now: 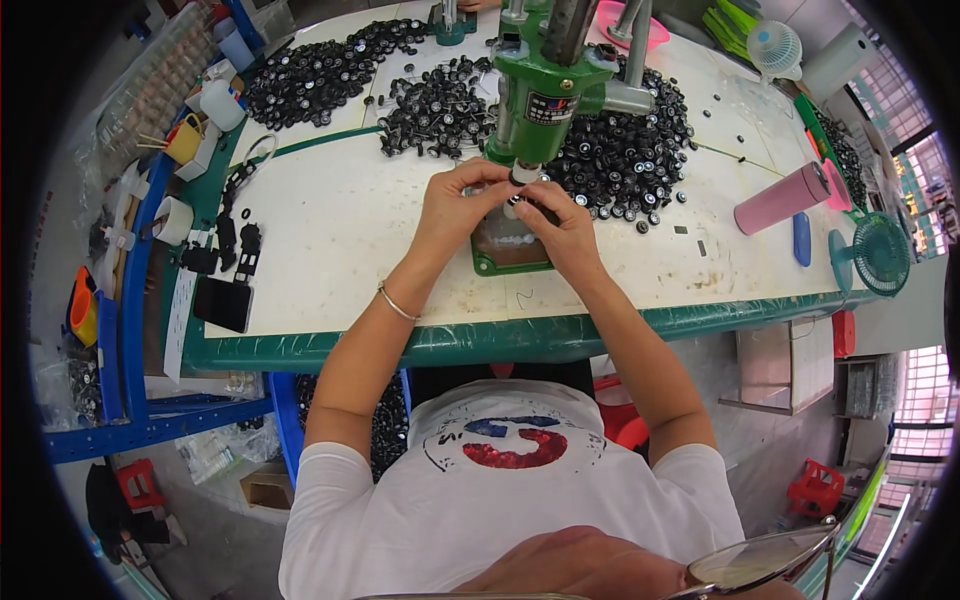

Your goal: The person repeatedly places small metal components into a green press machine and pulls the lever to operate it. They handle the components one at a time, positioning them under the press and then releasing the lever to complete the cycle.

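A green bench press (545,95) stands at the far middle of the table, its ram pointing down over a green-edged base (510,268). Under the ram, a small black part (517,182) with a shiny metal piece below it is mostly covered by my fingers. My left hand (450,205), with a bracelet on its wrist, pinches it from the left. From the right, my right hand (568,228) closes its thumb and fingers on the same part. Small black wheels (630,165) with silvery centres lie heaped behind and beside the press.
More black pieces lie in heaps (320,80) at the back left. A phone (222,303) and black straps lie on the left. A pink bottle (782,198), a blue case (801,239) and a green fan (880,254) stand right. The table's green edge (460,343) runs before me.
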### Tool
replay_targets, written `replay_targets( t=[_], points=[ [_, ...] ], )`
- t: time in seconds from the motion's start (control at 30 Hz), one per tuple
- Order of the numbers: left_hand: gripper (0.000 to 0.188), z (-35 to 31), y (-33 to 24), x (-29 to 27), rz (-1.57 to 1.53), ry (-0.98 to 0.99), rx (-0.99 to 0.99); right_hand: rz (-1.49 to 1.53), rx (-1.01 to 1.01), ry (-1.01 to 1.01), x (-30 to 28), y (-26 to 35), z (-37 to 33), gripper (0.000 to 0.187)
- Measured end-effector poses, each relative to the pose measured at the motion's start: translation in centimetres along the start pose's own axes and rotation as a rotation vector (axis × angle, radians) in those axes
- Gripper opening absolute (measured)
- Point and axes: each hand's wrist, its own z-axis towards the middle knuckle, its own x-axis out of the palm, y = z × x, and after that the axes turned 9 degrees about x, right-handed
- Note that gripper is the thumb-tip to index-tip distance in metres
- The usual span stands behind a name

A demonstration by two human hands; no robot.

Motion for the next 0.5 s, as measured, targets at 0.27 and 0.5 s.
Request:
replay_targets(
  t=[0.27,0.5],
  points=[
    [0.010,0.1,0.2,1.2,-0.171,-0.031,-0.028,0.264,0.080,-0.074,-2.5,0.7,1.0,0.043],
    [0.010,0.3,0.9,1.4,-0.339,-0.025,-0.053,0.317,-0.098,-0.185,-9.8,9.2,6.9,0.041]
  ],
)
